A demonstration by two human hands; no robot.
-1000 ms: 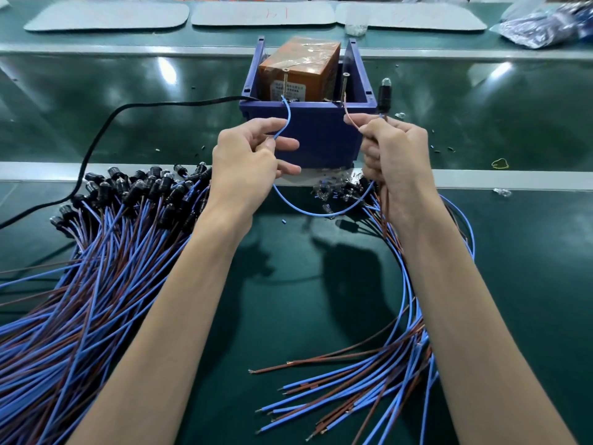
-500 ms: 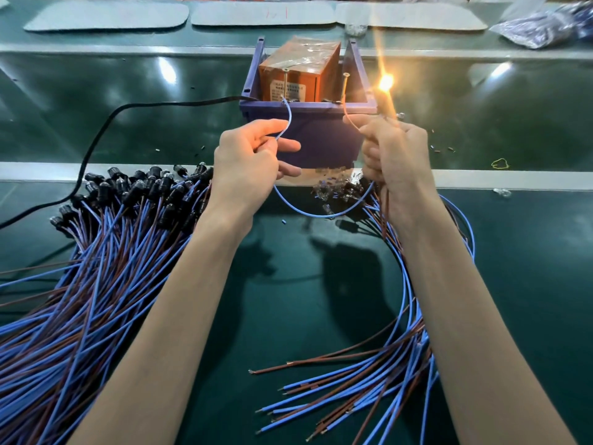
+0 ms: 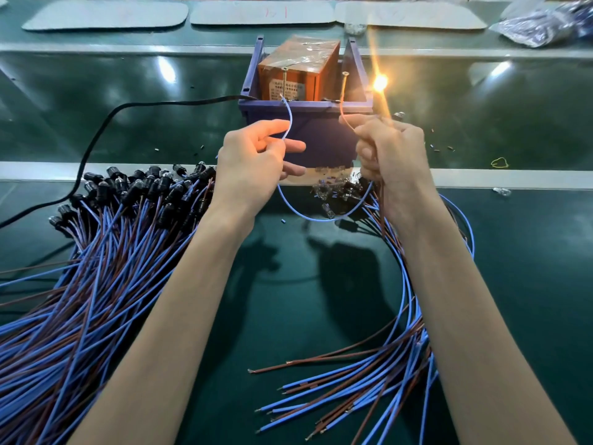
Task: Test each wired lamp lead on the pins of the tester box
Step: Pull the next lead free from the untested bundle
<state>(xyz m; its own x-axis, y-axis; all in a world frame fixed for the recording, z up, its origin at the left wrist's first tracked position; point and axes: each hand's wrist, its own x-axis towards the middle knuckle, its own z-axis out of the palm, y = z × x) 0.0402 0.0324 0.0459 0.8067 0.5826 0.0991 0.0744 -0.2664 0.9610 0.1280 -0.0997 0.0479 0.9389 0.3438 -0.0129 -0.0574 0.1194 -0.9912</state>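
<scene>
blue thin wire (image 3: 290, 120) pinched by the left hand (image 3: 253, 162) meets the left metal pin (image 3: 283, 85) of the purple plastic tester box (image 3: 321, 139); right hand (image 3: 394, 155) grasps thin brown wire (image 3: 343, 115) and glowing lamp (image 3: 381, 81).

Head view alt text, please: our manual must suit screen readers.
A lamp glows above the right hand as it holds the brown wire to one pin of the blue tester box; the left hand holds the blue wire to the other pin. Bundles of leads lie either side.

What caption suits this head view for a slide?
Left hand and right hand hold blue wire and brown wire on tester box pins; lamp glows.
</scene>
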